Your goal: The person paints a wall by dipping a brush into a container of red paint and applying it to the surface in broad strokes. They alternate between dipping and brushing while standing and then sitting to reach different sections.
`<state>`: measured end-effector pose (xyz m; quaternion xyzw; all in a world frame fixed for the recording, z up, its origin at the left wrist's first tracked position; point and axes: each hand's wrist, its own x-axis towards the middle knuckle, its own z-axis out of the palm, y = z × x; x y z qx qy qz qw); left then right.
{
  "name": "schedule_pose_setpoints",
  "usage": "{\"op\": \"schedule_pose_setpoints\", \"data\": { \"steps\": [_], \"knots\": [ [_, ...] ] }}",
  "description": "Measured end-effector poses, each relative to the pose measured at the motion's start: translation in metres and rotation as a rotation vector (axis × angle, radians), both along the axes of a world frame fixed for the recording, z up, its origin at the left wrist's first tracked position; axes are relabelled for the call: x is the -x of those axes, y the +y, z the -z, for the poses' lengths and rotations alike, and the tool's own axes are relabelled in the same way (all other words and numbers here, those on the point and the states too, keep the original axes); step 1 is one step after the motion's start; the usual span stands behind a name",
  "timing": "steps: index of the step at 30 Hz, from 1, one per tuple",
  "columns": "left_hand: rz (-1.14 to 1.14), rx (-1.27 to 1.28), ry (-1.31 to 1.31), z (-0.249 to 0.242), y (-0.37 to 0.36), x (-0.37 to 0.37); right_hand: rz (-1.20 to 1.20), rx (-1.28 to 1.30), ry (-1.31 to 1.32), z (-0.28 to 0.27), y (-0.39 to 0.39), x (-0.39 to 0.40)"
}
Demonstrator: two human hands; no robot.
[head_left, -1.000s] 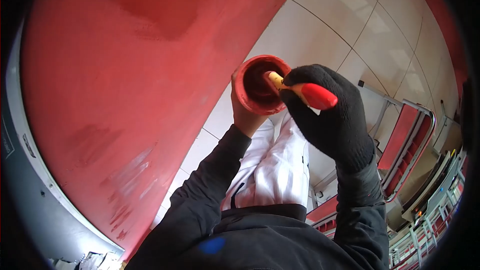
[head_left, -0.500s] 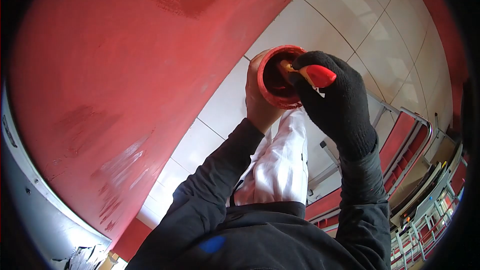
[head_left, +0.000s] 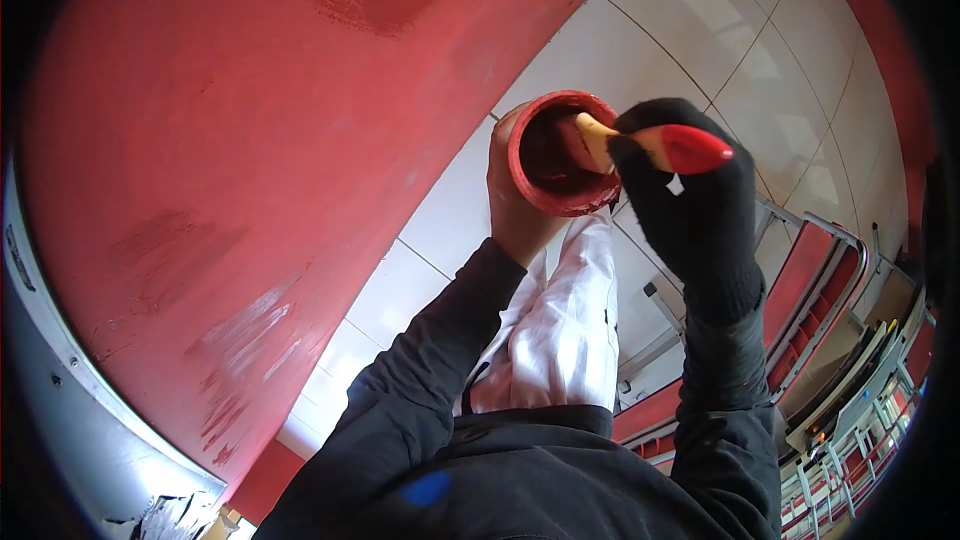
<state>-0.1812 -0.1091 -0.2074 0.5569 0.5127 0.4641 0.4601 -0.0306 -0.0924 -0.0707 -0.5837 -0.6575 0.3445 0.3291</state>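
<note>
A round container (head_left: 526, 186) of dark red paint is held up over the floor, its opening facing me. My bare left hand (head_left: 510, 190) is wrapped around its left and lower side. In my right hand (head_left: 690, 195), which wears a black knitted glove, is a paintbrush (head_left: 684, 148) with a red-tipped, yellowish handle. The fingers close around the brush beside the container's right rim. The brush's wide pale part crosses the opening, and its bristles are down inside, hard to tell from the paint.
A red wall (head_left: 250, 120) with darker wet-looking patches and pale streaks fills the left. White floor tiles (head_left: 680, 30) lie beyond the container. Folded metal-framed pieces (head_left: 815, 310) lean at the lower right. A pale metallic panel (head_left: 60, 400) curves along the lower left.
My right hand has moved right and drawn the brush partly out, so more of its pale part shows. The container has shifted slightly left.
</note>
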Motion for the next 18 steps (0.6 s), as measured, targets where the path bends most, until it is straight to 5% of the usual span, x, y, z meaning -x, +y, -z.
{"op": "schedule_pose_setpoints", "data": {
  "steps": [4,7,18],
  "knots": [
    [-0.050,-0.040,0.117,0.000,-0.001,0.004,0.144,-0.071,0.057,-0.007,-0.005,-0.009],
    [-0.059,-0.050,0.181,0.001,0.001,0.004,0.372,0.118,0.370,-0.003,-0.010,-0.012],
    [-0.069,0.037,0.126,-0.014,0.017,0.006,0.451,0.143,0.588,0.024,-0.005,-0.014]
  ]
}}
